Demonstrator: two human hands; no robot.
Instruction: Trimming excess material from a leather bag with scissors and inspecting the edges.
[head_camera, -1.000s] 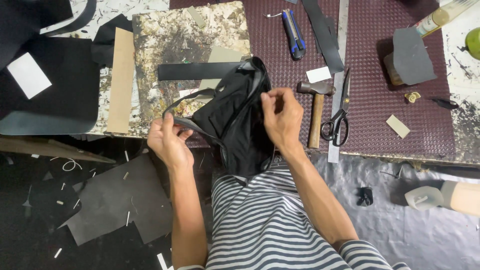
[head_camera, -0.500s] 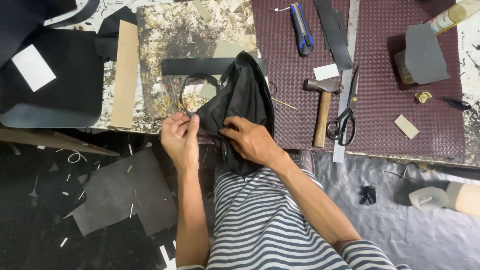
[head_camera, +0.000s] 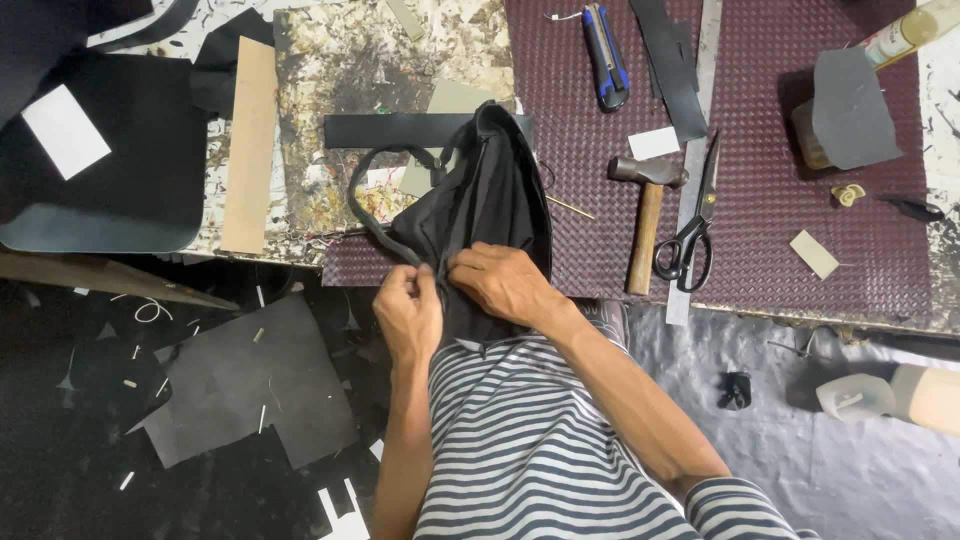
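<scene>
Two hands meet at the near edge of the tabletop, both working the same black bag. At far left a dark board lies with a white card on it, and beside it a long tan strip stands lengthwise on the paint-spattered surface. Below, on the floor, a dark offcut sheet lies among pale scraps.

The left hand has its fingers curled and pressed together, pinching the bag's lower edge where a thin black strap loops up and round to the bag's upper part. The right hand lies just beside it, touching it, fingers bent and gripping the same edge of the fabric. The bag sags over the tabletop edge toward the person's striped shirt; its mouth is folded shut, so I cannot tell what is inside. A black flat strip lies behind it.

Further right, on the maroon textured mat, lie a blue utility knife, a hammer with a wooden handle, and black scissors just beside it. A grey piece covers a brownish block. At far right, below the tabletop, a pale plastic bottle lies on its side; its contents cannot be made out.
</scene>
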